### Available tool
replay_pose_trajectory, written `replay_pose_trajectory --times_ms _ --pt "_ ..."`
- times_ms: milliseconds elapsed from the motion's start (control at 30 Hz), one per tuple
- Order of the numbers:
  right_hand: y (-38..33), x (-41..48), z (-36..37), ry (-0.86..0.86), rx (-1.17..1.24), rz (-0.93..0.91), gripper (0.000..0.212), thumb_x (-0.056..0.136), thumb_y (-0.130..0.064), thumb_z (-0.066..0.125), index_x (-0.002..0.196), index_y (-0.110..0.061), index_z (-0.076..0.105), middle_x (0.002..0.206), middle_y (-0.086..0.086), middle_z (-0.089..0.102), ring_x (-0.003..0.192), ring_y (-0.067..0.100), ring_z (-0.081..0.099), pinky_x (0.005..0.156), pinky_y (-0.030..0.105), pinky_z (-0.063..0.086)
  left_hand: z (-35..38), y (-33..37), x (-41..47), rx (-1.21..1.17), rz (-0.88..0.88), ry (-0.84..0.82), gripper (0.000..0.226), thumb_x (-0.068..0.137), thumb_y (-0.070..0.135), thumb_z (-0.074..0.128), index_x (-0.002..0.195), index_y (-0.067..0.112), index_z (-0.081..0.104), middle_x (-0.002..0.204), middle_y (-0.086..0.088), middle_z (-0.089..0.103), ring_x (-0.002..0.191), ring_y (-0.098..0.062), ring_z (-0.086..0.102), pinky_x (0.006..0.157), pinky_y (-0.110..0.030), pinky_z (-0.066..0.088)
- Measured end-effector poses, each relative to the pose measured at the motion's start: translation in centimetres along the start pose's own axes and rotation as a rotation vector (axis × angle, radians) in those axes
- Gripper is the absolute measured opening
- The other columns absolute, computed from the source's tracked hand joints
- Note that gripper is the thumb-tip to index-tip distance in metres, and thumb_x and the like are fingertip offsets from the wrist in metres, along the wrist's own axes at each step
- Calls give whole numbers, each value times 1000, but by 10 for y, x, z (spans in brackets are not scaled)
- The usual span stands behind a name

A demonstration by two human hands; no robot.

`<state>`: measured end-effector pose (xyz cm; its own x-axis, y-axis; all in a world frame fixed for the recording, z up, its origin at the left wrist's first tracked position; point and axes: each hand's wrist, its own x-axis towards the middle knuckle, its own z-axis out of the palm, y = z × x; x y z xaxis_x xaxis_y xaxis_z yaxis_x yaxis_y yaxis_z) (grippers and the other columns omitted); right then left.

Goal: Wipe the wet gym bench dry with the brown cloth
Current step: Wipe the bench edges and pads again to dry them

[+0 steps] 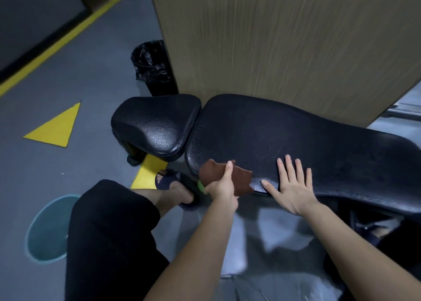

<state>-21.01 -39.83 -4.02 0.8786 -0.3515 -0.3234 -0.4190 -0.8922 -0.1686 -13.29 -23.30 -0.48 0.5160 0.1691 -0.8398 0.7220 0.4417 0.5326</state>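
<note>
The black padded gym bench (284,136) runs from centre to the right, its surface dotted with a wet sheen. A separate black seat pad (157,123) sits at its left end. My left hand (222,186) grips the brown cloth (241,177) and presses it onto the near left edge of the long pad. Part of the cloth hangs over the pad's edge. My right hand (290,184) lies flat on the pad just right of the cloth, fingers spread, holding nothing.
A tall wooden panel (284,38) stands right behind the bench. A black bin with a bag (152,66) is at the panel's left corner. My knee and sandalled foot (173,186) are beside the bench. Yellow triangles and a teal circle (45,230) mark the grey floor.
</note>
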Motion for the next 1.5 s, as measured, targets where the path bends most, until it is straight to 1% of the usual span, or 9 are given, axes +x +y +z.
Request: replay_pose_trajectory --times_ms 200,300,433,733,833,933,1200,1300,1500 --pt "-5 -1 -1 -63 5 42 98 87 -84 5 162 -24 -17 168 -3 -29 156 25 -25 126 54 -12 -17 40 39 144 218 112 118 49 54 98 136 5 35 131 -11 55 108 -33 62 94 -55 57" --pt "-8 -1 -4 -96 4 56 92 94 -78 12 161 -23 -19 167 -3 -32 155 25 -27 125 56 -13 -29 59 64 224 247 79 121 30 67 96 126 7 52 119 -11 65 97 -30 70 82 -52 62" --pt "-9 0 -1 -97 12 67 108 72 -87 -9 160 -24 -21 167 -3 -32 155 25 -28 124 55 -15 -39 95 73 300 192 -97 57 64 45 96 99 10 68 96 -9 76 79 -26 75 59 -46 62" --pt "-28 5 -4 -88 22 119 95 95 -76 13 162 -15 -17 168 1 -30 156 28 -25 125 57 -12 -48 98 78 355 233 -154 65 70 51 90 112 9 64 103 -6 74 86 -21 73 84 -49 62" --pt "-68 13 -4 56 43 -58 88 97 -70 8 163 -15 -10 169 1 -25 157 25 -21 125 53 -13 -61 92 76 415 161 -246 55 77 45 87 109 7 64 101 -9 74 87 -24 73 78 -48 63" --pt "-133 33 -3 81 135 -233 75 107 -51 30 164 -15 -2 171 1 -20 159 23 -15 127 50 -9 -85 91 81 456 193 -260 40 80 42 86 95 8 71 87 -9 77 79 -25 76 77 -47 64" --pt "-225 92 7 84 110 -284 69 105 -41 31 165 -16 6 173 -1 -13 159 19 -12 129 49 -7 -145 129 116 295 426 -178 56 73 59 85 99 10 75 89 -20 76 84 -45 74 76 -63 60" --pt "-230 95 15 176 46 -262 73 99 -46 24 165 -17 10 173 -1 -3 160 16 -6 130 48 -4 -140 125 132 285 430 -201 68 70 68 82 107 11 73 101 -17 77 96 -35 75 88 -56 60" --pt "-231 97 17 236 26 -258 75 96 -46 27 164 -16 18 173 0 8 160 17 1 130 48 0 -70 155 158 80 266 -7 103 65 80 74 136 16 37 123 -4 62 106 -30 70 92 -48 59"
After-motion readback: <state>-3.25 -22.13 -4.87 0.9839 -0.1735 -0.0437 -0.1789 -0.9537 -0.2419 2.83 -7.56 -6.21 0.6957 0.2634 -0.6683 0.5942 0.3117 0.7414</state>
